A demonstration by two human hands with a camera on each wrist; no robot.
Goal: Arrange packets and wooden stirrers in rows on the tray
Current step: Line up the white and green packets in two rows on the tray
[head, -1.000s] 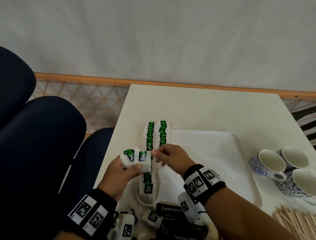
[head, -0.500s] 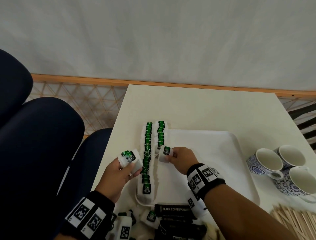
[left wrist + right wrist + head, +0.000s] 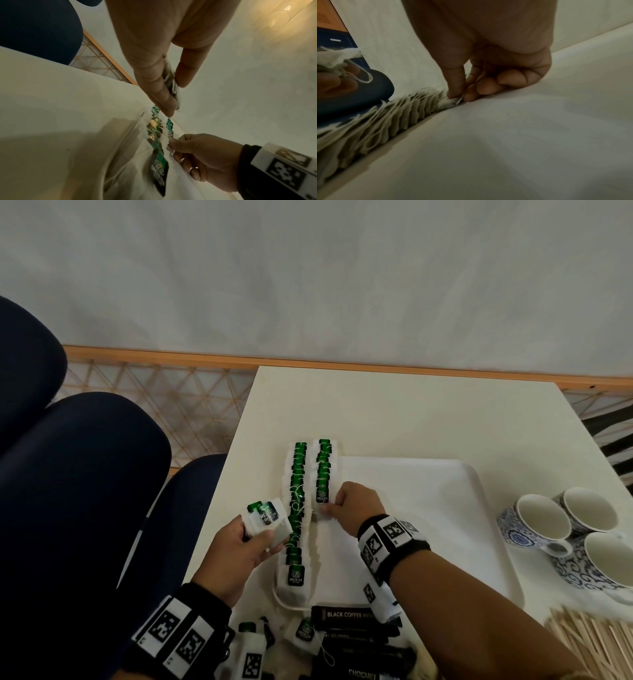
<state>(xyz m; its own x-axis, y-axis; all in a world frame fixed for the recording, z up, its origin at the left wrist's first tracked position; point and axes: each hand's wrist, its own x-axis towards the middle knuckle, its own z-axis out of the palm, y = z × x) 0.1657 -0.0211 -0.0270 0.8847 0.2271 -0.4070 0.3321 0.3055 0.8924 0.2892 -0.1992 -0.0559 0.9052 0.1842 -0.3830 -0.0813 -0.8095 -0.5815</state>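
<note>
While the right hand (image 3: 356, 506) pinches a green tea bag (image 3: 322, 497) at the near end of the shorter row on the white tray (image 3: 428, 508), the left hand (image 3: 236, 549) holds a few more tea bags (image 3: 269, 517) clamped between thumb and fingers, just left of the tray. Wooden stirrers (image 3: 596, 645) lie right of the tray's near corner, untouched.

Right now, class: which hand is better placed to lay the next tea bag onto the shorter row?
Right hand: it already pinches a tea bag at that row's end; left hand only holds spares.
</note>
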